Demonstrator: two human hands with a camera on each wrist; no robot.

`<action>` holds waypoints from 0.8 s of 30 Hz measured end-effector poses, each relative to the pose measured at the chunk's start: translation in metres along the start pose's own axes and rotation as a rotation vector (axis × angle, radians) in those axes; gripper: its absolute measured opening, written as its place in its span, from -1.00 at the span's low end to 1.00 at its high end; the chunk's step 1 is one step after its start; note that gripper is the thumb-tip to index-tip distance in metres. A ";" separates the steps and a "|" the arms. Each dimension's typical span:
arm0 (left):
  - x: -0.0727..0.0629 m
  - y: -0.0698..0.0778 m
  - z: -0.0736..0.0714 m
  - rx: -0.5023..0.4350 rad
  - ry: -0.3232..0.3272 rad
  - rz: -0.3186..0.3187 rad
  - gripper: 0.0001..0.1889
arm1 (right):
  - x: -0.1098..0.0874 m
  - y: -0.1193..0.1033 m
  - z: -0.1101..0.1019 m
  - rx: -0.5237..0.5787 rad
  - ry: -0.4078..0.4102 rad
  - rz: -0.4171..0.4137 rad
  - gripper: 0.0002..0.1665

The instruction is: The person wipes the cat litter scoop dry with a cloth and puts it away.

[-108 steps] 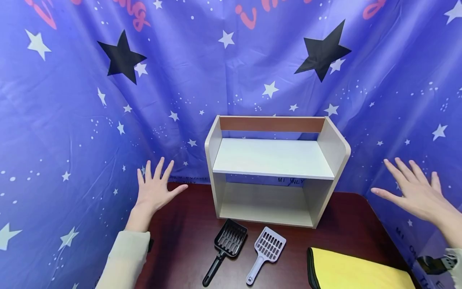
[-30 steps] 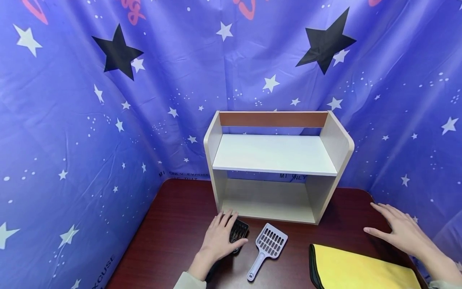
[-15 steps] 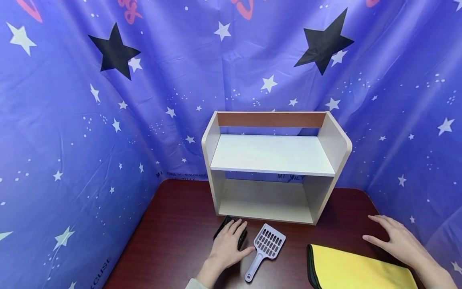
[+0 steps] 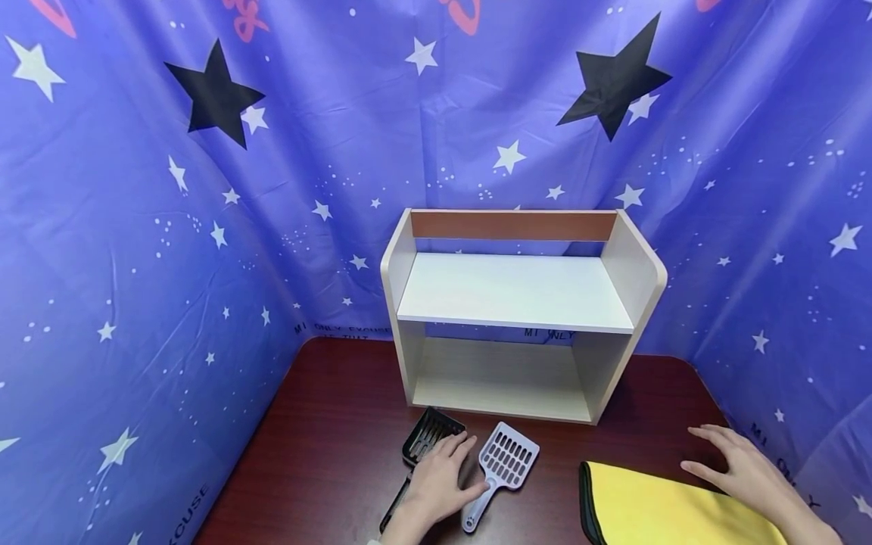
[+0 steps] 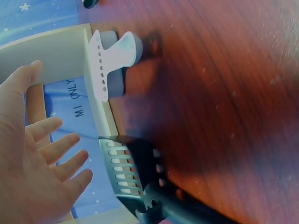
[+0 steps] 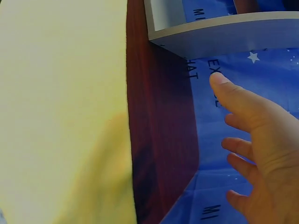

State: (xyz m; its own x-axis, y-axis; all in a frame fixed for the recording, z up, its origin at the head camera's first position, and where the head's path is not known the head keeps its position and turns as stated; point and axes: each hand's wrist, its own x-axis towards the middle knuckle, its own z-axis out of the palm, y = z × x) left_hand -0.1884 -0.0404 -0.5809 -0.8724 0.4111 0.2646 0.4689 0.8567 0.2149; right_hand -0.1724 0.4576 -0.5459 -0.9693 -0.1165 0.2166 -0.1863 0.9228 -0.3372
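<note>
A black slotted scoop (image 4: 428, 436) and a lavender slotted scoop (image 4: 509, 460) lie side by side on the dark wooden table (image 4: 327, 446), in front of a pale two-level shelf (image 4: 518, 291). My left hand (image 4: 451, 468) is open with straight fingers, lying between the two scoops and over the black one's handle. In the left wrist view the left hand (image 5: 42, 135) shows a spread palm above the black scoop (image 5: 133, 175), with the lavender scoop (image 5: 112, 58) beyond. My right hand (image 4: 725, 456) is open and flat beside a yellow cloth (image 4: 671, 507).
A blue star-printed curtain (image 4: 170, 250) closes in the table on the left, back and right. Both shelf levels hold nothing. In the right wrist view my right hand (image 6: 250, 128) hovers over the table strip (image 6: 159, 140) between the yellow cloth (image 6: 60, 112) and the curtain.
Both hands have come down from a raised, spread pose to the table. My left hand has slid back off the black scoop's head, which now shows. My right hand has drifted nearer the cloth.
</note>
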 end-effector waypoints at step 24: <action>-0.016 0.011 0.022 -0.182 -0.068 -0.072 -0.31 | -0.010 0.003 0.031 0.044 -0.165 0.074 -0.25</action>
State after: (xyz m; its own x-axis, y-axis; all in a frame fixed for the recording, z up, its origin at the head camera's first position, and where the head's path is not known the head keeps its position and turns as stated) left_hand -0.1725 -0.0307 -0.6034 -0.9091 0.3758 0.1795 0.4165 0.8170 0.3988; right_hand -0.1687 0.4503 -0.5770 -0.9931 -0.1112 0.0375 -0.1170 0.9144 -0.3874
